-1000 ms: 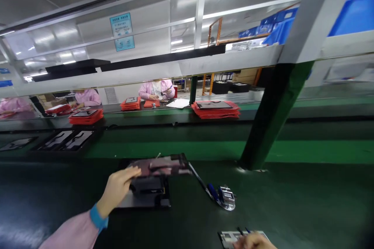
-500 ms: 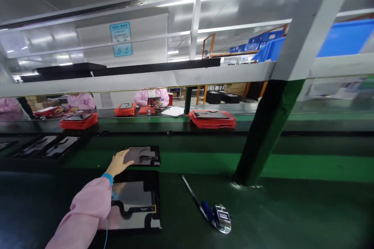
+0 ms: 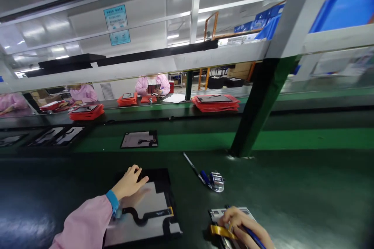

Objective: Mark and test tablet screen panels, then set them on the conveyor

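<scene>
My left hand (image 3: 130, 182), in a pink sleeve with a blue wristband, rests on the upper left of a large display panel (image 3: 146, 216), fingers apart. The panel shows a grey back and a black ribbon cable. At the lower right, my right hand (image 3: 244, 227) has its fingers closed round a blue pen-like tool (image 3: 253, 238). Under it lies a smaller panel (image 3: 247, 211) with a yellow strip (image 3: 219, 231) at its left. A second display panel (image 3: 138, 139) lies farther back on the green strip.
A silver tally counter (image 3: 216, 179) and a thin metal tool (image 3: 193, 164) lie mid-table. A dark green post (image 3: 253, 113) rises behind. Red-wrapped stacks (image 3: 215, 105) line the far shelf. Panels (image 3: 68, 135) lie at left. Across the bench sit people in pink (image 3: 140, 85).
My left hand has moved back from the far panel onto the large near one. My right hand, the blue tool and the smaller panel have come into view as the camera tilted down.
</scene>
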Action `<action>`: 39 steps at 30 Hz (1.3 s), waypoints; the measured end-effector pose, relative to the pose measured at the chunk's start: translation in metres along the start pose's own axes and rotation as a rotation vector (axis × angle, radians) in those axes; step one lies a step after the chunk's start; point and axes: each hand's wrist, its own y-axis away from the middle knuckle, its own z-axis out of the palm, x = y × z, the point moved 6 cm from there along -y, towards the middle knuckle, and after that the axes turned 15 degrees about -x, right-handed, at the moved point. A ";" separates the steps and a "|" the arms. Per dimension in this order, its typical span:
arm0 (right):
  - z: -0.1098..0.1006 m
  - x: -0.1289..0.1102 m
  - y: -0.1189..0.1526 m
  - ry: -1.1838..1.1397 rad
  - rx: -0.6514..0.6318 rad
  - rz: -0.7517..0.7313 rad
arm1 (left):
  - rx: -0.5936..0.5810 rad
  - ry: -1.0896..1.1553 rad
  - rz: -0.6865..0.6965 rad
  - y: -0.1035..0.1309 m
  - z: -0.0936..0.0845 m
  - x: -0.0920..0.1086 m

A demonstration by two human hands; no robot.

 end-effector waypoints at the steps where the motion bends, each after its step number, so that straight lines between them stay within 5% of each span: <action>1: 0.002 0.001 0.000 -0.006 -0.009 -0.004 | -0.029 0.011 0.020 0.012 0.005 0.007; 7: 0.016 -0.005 -0.002 -0.027 -0.066 0.040 | -0.223 0.105 0.209 0.099 0.023 0.042; 10: 0.025 -0.013 -0.005 -0.011 -0.089 0.011 | -0.257 -0.035 0.299 0.137 0.043 0.050; 15: 0.047 -0.030 -0.019 0.033 -0.185 -0.123 | 0.070 -0.495 0.458 0.162 0.077 0.060; 18: 0.059 -0.039 -0.029 0.053 -0.225 -0.167 | 0.215 -0.486 0.527 0.162 0.079 0.064; 25: 0.088 -0.040 -0.039 0.029 -0.375 -0.111 | 0.120 0.582 0.173 0.141 0.058 0.050; 30: 0.091 -0.038 -0.037 0.001 -0.420 -0.108 | 0.268 1.091 0.301 0.120 0.088 0.078; 34: 0.087 -0.036 -0.035 0.009 -0.392 -0.125 | 0.239 1.425 0.178 0.094 0.124 0.105; 39: 0.085 -0.037 -0.034 0.043 -0.362 -0.167 | 0.250 1.351 0.066 0.083 0.129 0.116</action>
